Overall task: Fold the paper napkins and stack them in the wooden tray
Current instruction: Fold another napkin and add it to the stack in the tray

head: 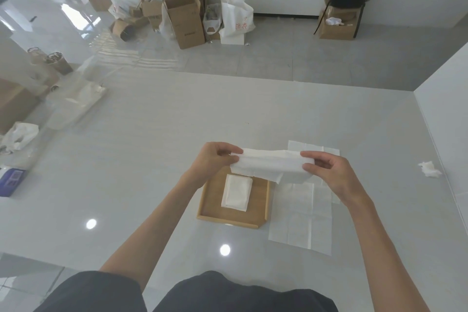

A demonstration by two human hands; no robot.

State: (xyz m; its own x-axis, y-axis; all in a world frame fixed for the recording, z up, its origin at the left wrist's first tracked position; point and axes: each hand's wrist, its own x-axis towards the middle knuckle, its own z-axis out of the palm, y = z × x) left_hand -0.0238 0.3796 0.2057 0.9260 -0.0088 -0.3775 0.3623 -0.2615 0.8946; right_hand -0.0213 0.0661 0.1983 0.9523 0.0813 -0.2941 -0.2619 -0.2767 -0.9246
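Lap [228, 291] at 6 o'clock; left hand [212, 159], right hand [326, 172] apart, pinching napkin [271, 162] ends, axis 9–3; wooden tray [258, 200] below, nearer left.

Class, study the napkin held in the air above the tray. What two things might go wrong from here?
1. The left hand and right hand pinch the napkin at its ends with nothing under it. Its lower edge sags, so the fold may come out crooked, or the thin paper may tear.
2. The folded napkin lies away from the walls of the tray, so the stack may drift out of line.
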